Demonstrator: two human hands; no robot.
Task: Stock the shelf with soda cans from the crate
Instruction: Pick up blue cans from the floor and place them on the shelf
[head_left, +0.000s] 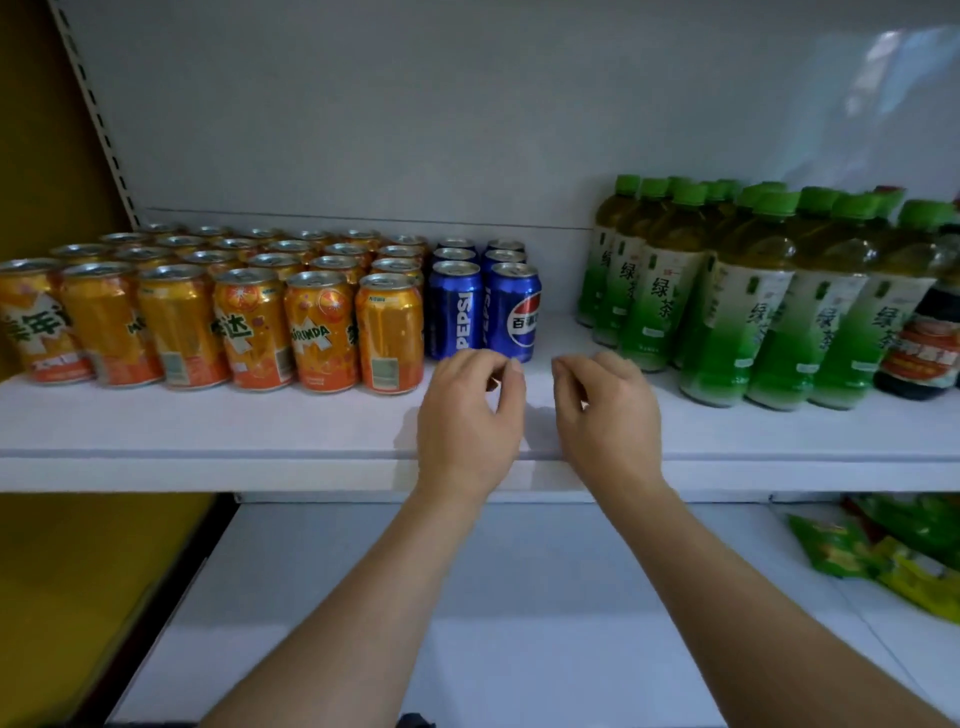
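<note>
On the shelf (260, 415), perhaps six Pepsi cans (483, 306).

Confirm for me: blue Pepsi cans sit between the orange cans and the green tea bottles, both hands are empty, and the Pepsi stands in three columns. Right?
Not quite. The head view shows the blue Pepsi cans in two columns, not three. The rest holds: they stand between the orange cans and the green tea bottles, and the left hand and right hand hold nothing.

Head camera, single view | faces forward and slightly down at the white shelf (208, 426) | close range, both forearms reaching in from below
</note>
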